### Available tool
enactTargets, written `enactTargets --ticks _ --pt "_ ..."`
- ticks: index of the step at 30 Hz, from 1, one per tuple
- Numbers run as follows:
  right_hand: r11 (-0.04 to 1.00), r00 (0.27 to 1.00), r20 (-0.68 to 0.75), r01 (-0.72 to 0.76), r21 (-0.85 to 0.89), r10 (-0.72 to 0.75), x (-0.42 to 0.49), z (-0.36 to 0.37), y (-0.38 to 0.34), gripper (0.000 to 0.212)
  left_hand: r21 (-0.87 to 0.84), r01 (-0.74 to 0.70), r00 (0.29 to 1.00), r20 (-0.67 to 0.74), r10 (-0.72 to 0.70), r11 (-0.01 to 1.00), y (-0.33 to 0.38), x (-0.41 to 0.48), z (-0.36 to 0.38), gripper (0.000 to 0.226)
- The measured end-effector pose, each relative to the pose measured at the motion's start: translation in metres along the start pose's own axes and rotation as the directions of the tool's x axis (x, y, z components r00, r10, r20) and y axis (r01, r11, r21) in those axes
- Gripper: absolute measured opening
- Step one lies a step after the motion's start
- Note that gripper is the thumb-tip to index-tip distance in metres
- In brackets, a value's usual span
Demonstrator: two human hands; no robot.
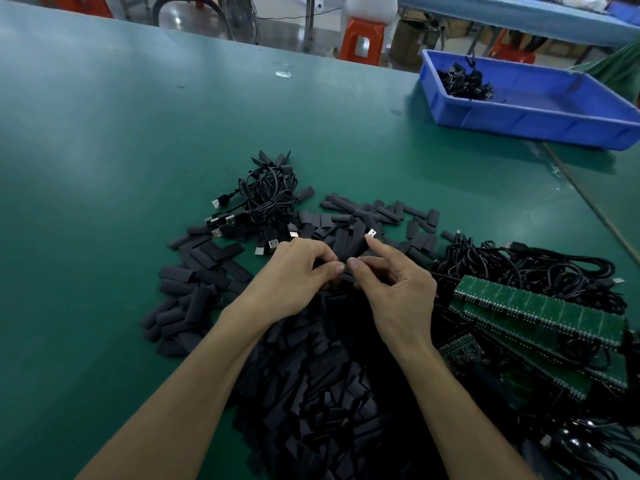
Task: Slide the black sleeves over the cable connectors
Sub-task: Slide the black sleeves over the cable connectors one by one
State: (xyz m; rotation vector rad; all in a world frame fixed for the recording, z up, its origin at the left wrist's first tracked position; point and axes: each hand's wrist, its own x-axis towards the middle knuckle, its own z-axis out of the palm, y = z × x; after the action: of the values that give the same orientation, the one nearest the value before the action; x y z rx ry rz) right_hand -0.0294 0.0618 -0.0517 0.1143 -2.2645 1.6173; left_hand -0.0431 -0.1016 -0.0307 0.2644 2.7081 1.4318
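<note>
Left hand pinches the near end of a black sleeve, fingers curled. The sleeve's long axis runs up and right, away from both hands, with the metal connector poking out its far end. Right hand pinches the same near end, forefinger straight toward the connector, and is the nearer hand.

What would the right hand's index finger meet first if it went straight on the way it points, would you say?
Most likely the silver USB connector poking from the black sleeve, right beyond the fingertip.
</note>
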Motion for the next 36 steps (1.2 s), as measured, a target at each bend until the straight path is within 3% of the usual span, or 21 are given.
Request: enactTargets --ticks 6,13,18,21,24,26,30,33,36 --pt "0.992 0.993 0.042 -0.109 -0.056 0.111 0.004 -0.002 -0.003 0.033 0.039 -0.006 1.000 0.004 0.006 0.999 -0.003 -0.001 0.005 0.019" --pt "0.960 0.983 0.174 -0.015 -0.280 0.066 0.011 -0.007 -0.026 0.056 -0.016 0.044 0.971 -0.234 -0.046 0.999 -0.001 0.016 -0.018 0.018" --pt "0.845 0.940 0.330 0.105 -0.524 0.088 0.019 -0.025 -0.045 0.033 0.027 0.130 0.855 -0.510 -0.098 0.991 0.003 0.056 -0.049 0.018" --pt "0.722 0.937 0.322 0.131 -0.679 0.133 0.023 -0.034 -0.055 0.028 0.054 0.221 0.803 -0.576 -0.151 0.974 0.001 0.075 -0.059 0.013" --pt "0.562 0.939 0.290 0.141 -0.815 0.183 0.024 -0.043 -0.060 0.025 0.102 0.278 0.828 -0.529 -0.185 0.955 0.005 0.078 -0.058 0.040" --pt "0.478 0.936 0.263 0.125 -0.870 0.235 0.022 -0.049 -0.061 0.027 0.224 0.257 0.843 -0.527 -0.105 0.940 0.014 0.073 -0.051 0.048" --pt "0.387 0.900 0.205 0.045 -0.921 0.384 0.022 -0.060 -0.068 0.029 0.386 0.084 0.913 -0.398 0.084 0.919 0.038 0.055 -0.024 0.027" --pt "0.354 0.871 0.228 0.067 -0.933 0.436 0.020 -0.070 -0.071 0.033 0.336 -0.002 0.977 -0.201 0.073 0.942 0.046 0.042 0.002 0.019" --pt "0.342 0.871 0.274 0.132 -0.930 0.408 0.016 -0.081 -0.070 0.037 0.318 0.003 0.994 -0.107 0.032 0.948 0.042 0.033 0.019 0.019"
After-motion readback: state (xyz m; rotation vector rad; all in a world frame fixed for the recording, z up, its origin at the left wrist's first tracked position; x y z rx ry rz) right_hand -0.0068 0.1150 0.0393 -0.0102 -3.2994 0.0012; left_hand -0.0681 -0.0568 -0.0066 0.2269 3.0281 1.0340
